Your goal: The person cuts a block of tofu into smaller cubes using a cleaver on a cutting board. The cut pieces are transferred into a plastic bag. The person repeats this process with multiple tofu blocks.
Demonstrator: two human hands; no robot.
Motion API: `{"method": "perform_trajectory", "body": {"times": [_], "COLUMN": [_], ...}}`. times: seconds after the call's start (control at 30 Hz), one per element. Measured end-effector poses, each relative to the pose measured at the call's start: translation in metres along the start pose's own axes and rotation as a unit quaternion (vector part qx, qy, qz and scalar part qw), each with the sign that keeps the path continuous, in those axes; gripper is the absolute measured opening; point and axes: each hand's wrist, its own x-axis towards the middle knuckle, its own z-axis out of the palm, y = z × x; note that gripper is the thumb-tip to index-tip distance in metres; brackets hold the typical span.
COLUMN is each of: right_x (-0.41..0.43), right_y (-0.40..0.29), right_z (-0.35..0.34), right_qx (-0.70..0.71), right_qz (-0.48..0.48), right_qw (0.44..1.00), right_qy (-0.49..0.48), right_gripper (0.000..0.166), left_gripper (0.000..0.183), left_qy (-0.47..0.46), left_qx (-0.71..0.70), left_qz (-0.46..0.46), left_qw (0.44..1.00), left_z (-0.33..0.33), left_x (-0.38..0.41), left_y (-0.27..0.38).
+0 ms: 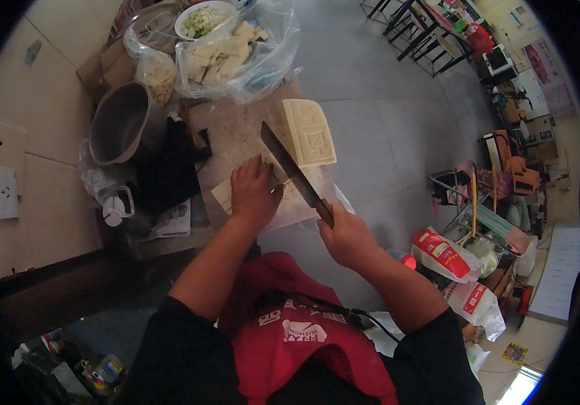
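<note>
My right hand grips the wooden handle of a long-bladed kitchen knife. Its dark blade points up and left over the cutting board. My left hand lies over a pale piece of tofu, fingers and thumb around it; most of that piece is hidden under the palm. Just right of the knife tip, a larger tofu block with an embossed pattern sits at the board's right edge. Beyond the board, cut tofu pieces fill an open clear plastic bag.
A white bowl of chopped green-and-white vegetable stands at the far end. Left of the board are a deep grey pot, a black cloth and a white-lidded container. A wall socket is further left. Floor lies right of the board.
</note>
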Motion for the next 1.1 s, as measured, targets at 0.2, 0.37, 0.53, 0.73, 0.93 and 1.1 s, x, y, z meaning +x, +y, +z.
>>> {"method": "perform_trajectory", "body": {"times": [0.2,0.37,0.53,0.73,0.93,1.1], "right_x": [0.001,0.005,0.011,0.03,0.026,0.027], "right_y": [0.005,0.008,0.004,0.026,0.031,0.043], "right_z": [0.002,0.003,0.007,0.039,0.043,0.033], "right_qx": [-0.012,-0.014,-0.028,-0.009,-0.005,0.019], "right_qz": [-0.035,-0.031,0.02,0.093,0.056,0.031], "right_qw": [0.999,0.999,0.999,0.993,0.997,0.998], "right_qy": [0.006,-0.007,-0.033,-0.07,-0.062,-0.058], "right_gripper": [0.031,0.031,0.03,0.03,0.033,0.035], "left_gripper": [0.053,0.049,0.048,0.048,0.049,0.051], "left_qy": [-0.016,-0.001,0.0,-0.025,-0.007,0.02], "left_qx": [0.022,0.029,0.036,0.044,0.074,0.085], "left_qz": [-0.014,-0.003,-0.005,0.001,0.072,0.076], "left_qw": [1.0,1.0,0.999,0.999,0.995,0.993], "left_z": [0.0,0.003,0.005,0.0,0.01,0.018], "left_x": [0.002,0.001,0.0,0.002,0.004,0.008], "left_y": [0.004,0.004,0.002,0.01,0.011,0.011]}}
